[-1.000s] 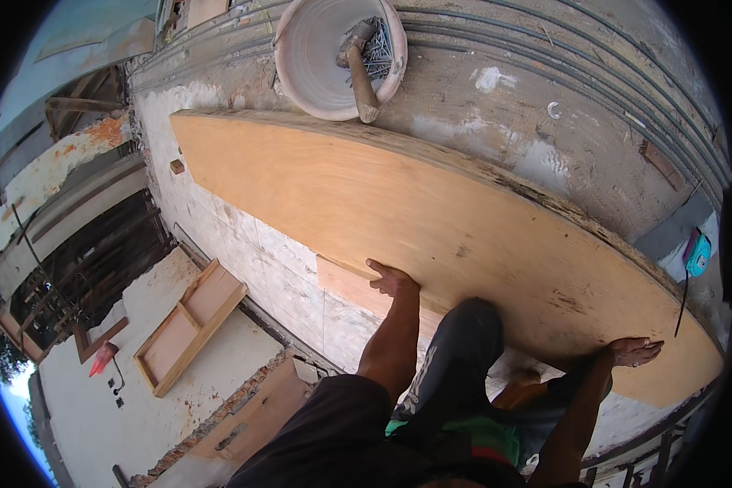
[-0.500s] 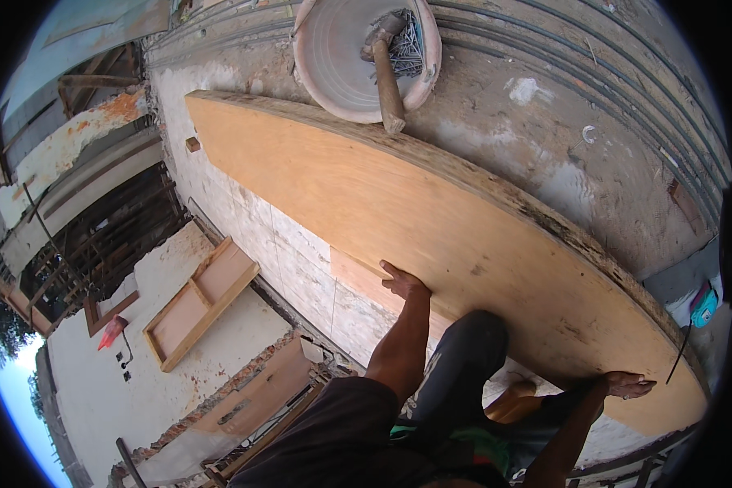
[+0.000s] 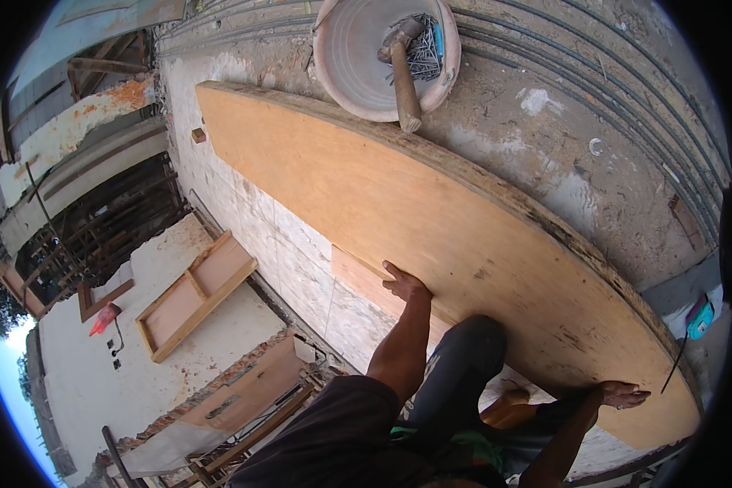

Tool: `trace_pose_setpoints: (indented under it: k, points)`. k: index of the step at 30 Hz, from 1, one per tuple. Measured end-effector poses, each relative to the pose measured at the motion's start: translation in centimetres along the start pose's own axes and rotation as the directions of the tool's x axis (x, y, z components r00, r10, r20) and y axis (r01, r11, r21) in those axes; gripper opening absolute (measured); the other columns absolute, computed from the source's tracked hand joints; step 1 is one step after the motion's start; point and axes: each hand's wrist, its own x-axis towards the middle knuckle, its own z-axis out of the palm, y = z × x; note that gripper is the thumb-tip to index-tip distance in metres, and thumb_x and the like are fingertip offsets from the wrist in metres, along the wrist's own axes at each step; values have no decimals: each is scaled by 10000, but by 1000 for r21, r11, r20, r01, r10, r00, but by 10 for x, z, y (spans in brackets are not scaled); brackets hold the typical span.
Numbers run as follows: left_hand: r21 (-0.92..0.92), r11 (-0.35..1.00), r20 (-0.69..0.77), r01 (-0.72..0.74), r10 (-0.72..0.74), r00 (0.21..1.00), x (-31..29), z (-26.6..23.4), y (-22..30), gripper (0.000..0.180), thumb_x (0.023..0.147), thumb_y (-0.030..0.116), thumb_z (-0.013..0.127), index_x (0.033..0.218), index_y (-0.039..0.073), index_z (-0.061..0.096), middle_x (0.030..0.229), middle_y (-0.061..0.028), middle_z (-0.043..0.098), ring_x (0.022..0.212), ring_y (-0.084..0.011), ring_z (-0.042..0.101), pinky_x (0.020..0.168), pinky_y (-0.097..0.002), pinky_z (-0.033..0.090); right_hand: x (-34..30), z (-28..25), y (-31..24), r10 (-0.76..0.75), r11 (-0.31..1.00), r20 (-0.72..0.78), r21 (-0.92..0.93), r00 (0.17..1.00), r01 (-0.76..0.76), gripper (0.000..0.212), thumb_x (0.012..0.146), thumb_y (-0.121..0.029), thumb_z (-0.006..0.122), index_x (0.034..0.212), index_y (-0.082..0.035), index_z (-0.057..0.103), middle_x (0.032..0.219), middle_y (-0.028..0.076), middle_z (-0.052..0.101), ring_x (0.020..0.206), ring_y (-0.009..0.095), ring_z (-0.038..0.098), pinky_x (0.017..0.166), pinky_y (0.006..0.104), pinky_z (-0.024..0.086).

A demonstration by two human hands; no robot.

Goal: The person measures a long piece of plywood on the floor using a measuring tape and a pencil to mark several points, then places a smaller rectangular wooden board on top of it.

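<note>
A long plywood board (image 3: pixel 366 191) slants across the middle, smooth tan on its face with a rough, dark-stained far edge. My left hand (image 3: pixel 407 286) is closed on its near edge, thumb on top and fingers going over the side. Toward the right end, my right hand (image 3: pixel 624 394) lies on the face, fingers stretched toward the right; nothing shows in them. My bent knee (image 3: pixel 468 350) is against the board between both hands. Beyond the far edge stands a pale round basin (image 3: pixel 354 65) with nails (image 3: pixel 424 61) and a wooden-handled hammer (image 3: pixel 405 85).
At right lies a teal tape measure (image 3: pixel 699 317) with a black strap. Several long metal bars (image 3: pixel 577 69) run along the far floor. A wooden frame (image 3: pixel 195 297) and a red object (image 3: pixel 104 319) are at left, near broken masonry (image 3: pixel 211 390). A small wood block (image 3: pixel 198 135) sits by the board's left end.
The view has shifted slightly, so the basin and board's far end sit further right. Both hands stay at the same places on the board.
</note>
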Motion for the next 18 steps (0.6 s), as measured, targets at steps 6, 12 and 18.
trace_pose_setpoints:
  k: [6, 12, 18]
  points:
    - [37, 999, -17, -5, 6, 1000, 11, 1, -5, 1017, 836, 847, 375, 1463, 51, 293, 1380, -317, 439, 1148, -461, 571, 923, -589, 532, 0, 9, 21, -66, 997, -41, -47, 997, 64, 698, 1034, -560, 281, 1456, -27, 444, 1433, 240, 459, 1320, 428, 426, 1086, 564, 348]
    - [76, 997, -13, 5, -4, 1000, 14, 0, -7, 1026, 839, 857, 352, 1471, 51, 285, 1343, -325, 467, 1155, -454, 570, 945, -577, 513, 2, 17, 35, -289, 957, -127, -59, 949, 284, 683, 1040, -543, 278, 1460, -29, 441, 1426, 244, 463, 1317, 429, 432, 1084, 555, 356]
    - [75, 997, -22, 9, -7, 1000, 15, 0, -7, 1046, 836, 862, 350, 1500, 60, 257, 1353, -317, 465, 1183, -456, 550, 982, -569, 481, 1, 17, 33, -49, 998, -59, -29, 997, 47, 679, 1039, -558, 269, 1490, -74, 421, 1460, 234, 435, 1344, 417, 412, 1099, 541, 347]
